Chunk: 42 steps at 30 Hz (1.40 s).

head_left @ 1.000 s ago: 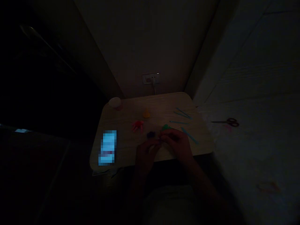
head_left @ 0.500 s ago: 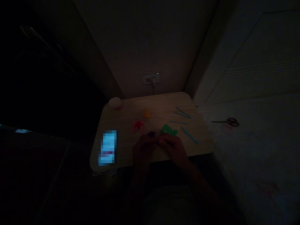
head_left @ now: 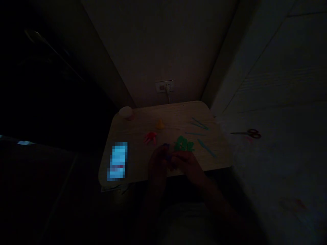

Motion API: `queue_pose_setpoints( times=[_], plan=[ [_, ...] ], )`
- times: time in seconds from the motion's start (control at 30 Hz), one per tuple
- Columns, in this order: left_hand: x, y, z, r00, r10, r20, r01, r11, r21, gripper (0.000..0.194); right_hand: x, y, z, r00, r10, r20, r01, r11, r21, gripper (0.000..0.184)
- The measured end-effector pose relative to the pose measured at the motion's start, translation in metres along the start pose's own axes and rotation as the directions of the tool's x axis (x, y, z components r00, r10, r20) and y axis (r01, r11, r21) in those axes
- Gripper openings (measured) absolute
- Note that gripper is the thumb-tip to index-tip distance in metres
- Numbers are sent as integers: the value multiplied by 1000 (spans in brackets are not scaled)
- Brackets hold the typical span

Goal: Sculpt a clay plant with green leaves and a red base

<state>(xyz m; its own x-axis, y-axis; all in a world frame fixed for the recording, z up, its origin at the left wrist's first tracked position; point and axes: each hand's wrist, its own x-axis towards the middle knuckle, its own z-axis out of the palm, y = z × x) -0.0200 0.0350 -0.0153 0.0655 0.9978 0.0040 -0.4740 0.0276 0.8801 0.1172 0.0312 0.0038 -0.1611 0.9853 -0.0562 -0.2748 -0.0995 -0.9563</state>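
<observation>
The room is very dark. My left hand (head_left: 158, 165) and my right hand (head_left: 187, 163) meet near the front edge of a small wooden table (head_left: 143, 122), fingers curled together on a small dark purple lump (head_left: 167, 147) that I can barely make out. Just beyond my right hand lies a green clay shape (head_left: 183, 144). A red clay figure (head_left: 150, 136) and a small yellow cone (head_left: 159, 124) sit farther back on the table.
A lit phone screen (head_left: 118, 161) lies at the table's front left. A pale round lid (head_left: 125, 111) sits at the back left. Several thin teal tools (head_left: 201, 131) lie on the right. Red-handled scissors (head_left: 249, 133) rest on the surface to the right. A wall socket (head_left: 165, 86) is behind.
Both hands have drawn back toward the table's front edge and closer together, uncovering the green clay shape that my right hand covered a second ago.
</observation>
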Motion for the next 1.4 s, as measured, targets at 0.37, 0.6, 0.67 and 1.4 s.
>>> queue_pose_setpoints(
  times=[0.37, 0.6, 0.67, 1.4],
  plan=[
    [4, 6, -5, 996, 79, 44, -82, 994, 74, 31, -1, -2, 2, 995, -55, 78, 65, 989, -131, 62],
    [7, 6, -4, 979, 200, -32, -191, 962, 193, 28, -2, -4, 2, 999, -34, 4, 34, 990, -139, 34],
    [8, 5, -5, 981, 191, -32, -182, 966, 186, 33, -3, -5, 1, 998, -59, -6, 57, 982, -181, 31],
    [10, 2, -15, 937, 330, 116, -350, 885, 309, 20, 1, -3, -5, 957, -216, -191, 150, 939, -310, 22]
  ],
)
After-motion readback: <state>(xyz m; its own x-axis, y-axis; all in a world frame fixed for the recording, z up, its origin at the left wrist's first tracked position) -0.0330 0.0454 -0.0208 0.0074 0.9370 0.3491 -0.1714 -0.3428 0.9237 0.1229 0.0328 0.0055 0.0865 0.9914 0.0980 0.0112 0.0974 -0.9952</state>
